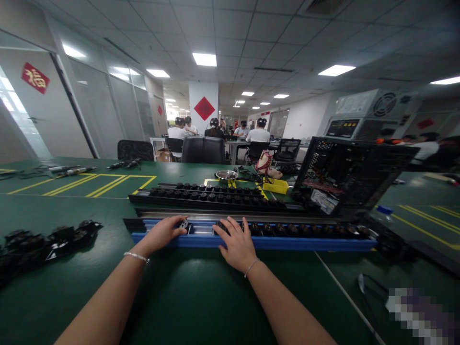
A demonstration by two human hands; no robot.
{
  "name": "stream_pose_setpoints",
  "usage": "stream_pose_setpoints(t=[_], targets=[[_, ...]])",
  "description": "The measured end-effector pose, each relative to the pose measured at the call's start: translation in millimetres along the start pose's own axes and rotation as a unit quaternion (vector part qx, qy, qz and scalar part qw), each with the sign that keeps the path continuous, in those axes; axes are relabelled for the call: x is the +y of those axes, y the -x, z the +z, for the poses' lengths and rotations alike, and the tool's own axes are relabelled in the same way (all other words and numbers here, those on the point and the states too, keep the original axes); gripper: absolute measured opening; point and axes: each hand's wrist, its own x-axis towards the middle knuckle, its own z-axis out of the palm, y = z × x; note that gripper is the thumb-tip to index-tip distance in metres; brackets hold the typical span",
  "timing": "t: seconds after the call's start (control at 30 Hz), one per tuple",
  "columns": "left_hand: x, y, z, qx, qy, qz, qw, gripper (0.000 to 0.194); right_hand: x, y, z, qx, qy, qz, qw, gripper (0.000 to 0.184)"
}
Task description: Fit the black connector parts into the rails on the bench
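Blue trough (pixel 287 245) with black parts (pixel 280 230) inside (left hand (pixel 162 235) at one)

Ceiling lights (pixel 204 59) glow above us, a white pillar (pixel 195 90) stands at twelve o'clock, a door (pixel 46 112) at ten.

On the green table (pixel 187 297) with yellow tape lines (pixel 141 187): in the middle, lying crosswise, one long blue rail (pixel 305 244); farther, black rails (pixel 215 201). At left, heaped black parts (pixel 68 235). At far side, metal bowl (pixel 226 176) and yellow tray (pixel 276 187). At right, black computer case (pixel 348 177).
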Motion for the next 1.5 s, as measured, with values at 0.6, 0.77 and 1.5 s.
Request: stream_pose_setpoints(t=[0.6,0.77,1.5], targets=[[-11.8,-0.8,-1.4,-0.004,0.0,0.003,1.0,0.054,1.2,-0.2,1.5,0.003,-0.008,-0.002,1.0,0.054],[-14.7,-1.3,-2.0,-0.003,0.006,0.004,1.0,0.054,1.1,-0.1,0.6,0.003,-0.008,-0.003,1.0,0.054],[-25.5,2.1,-8.0,-0.002,0.005,0.004,1.0,0.05,1.7,0.4,1.7,0.005,-0.001,-0.002,1.0,0.054]])
